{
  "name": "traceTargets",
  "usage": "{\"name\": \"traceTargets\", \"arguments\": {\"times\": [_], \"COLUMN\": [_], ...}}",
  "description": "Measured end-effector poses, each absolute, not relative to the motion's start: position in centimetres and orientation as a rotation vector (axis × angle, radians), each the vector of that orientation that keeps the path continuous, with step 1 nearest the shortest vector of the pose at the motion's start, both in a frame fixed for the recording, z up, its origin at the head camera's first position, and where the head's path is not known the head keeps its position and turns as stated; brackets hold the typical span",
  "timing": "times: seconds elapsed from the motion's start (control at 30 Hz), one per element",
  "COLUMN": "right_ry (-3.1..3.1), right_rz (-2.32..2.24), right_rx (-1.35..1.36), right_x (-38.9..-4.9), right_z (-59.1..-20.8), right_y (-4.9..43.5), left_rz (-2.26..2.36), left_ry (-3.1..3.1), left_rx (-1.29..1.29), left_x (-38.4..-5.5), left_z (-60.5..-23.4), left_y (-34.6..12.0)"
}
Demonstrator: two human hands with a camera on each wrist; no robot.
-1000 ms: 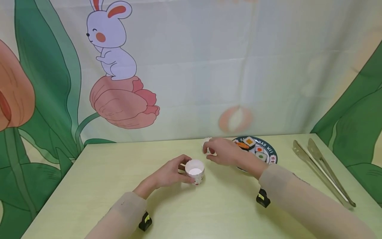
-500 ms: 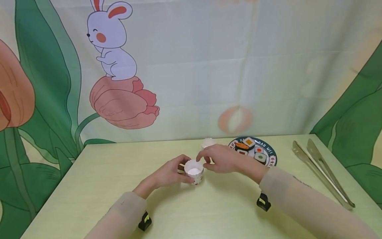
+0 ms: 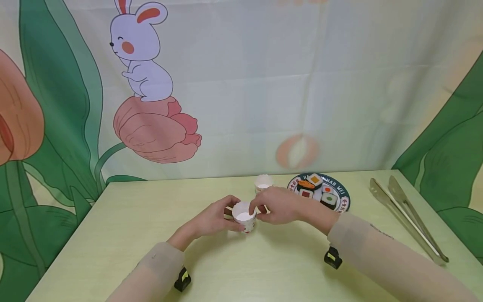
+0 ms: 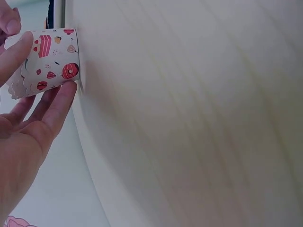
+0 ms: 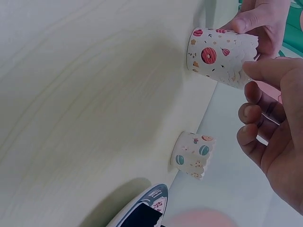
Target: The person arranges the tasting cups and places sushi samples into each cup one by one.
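A white paper baking cup (image 3: pixel 247 226) with a scalloped rim stands upright on the table. My left hand (image 3: pixel 213 219) grips it from the left, with thumb and fingers on either side of its wall, as the left wrist view shows. From the right, my right hand (image 3: pixel 279 205) pinches the cup's rim, its index finger inside and the thumb (image 5: pixel 255 70) outside. Red doughnut and cake prints show on this cup (image 5: pixel 220 54). Just behind the right hand is a second paper baking cup (image 3: pixel 263 182), partly hidden, with teal and pink prints in the right wrist view.
A round plate (image 3: pixel 345 204) with several sushi pieces (image 3: pixel 329 200) stands at the back right, partly behind the right wrist. Long metal tongs (image 3: pixel 409 218) lie along the table's right side. A printed cloth (image 3: pixel 241 84) hangs behind the table (image 3: pixel 124 235).
My right hand has left the rear cup and come forward and slightly left to the front cup's rim. The left hand keeps its grip; the front cup has shifted slightly left.
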State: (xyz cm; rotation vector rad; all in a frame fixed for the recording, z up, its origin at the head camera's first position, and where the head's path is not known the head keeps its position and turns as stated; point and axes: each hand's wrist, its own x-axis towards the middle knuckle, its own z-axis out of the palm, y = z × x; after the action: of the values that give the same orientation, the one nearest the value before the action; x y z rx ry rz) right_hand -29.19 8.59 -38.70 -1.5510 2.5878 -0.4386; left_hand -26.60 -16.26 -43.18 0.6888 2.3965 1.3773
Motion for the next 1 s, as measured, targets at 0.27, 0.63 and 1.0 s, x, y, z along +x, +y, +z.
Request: {"name": "traceTargets", "arguments": {"times": [0.27,0.63,1.0], "right_ry": [2.575,2.584,2.599], "right_rz": [-0.445,-0.427,-0.464], "right_rx": [-1.573,-1.561,-1.533], "right_x": [-28.90,-28.90,-28.86], "right_z": [-38.67,-38.67,-38.47], "right_y": [8.33,8.15,8.32], "left_rz": [1.375,1.394,1.384], "left_ry": [2.398,2.366,2.371], "left_rx": [0.674,0.658,0.661], "left_x": [-26.60,-26.45,-26.45], "left_z": [-43.11,-43.18,-43.08], "left_y": [-16.23,-16.48,-16.42]}}
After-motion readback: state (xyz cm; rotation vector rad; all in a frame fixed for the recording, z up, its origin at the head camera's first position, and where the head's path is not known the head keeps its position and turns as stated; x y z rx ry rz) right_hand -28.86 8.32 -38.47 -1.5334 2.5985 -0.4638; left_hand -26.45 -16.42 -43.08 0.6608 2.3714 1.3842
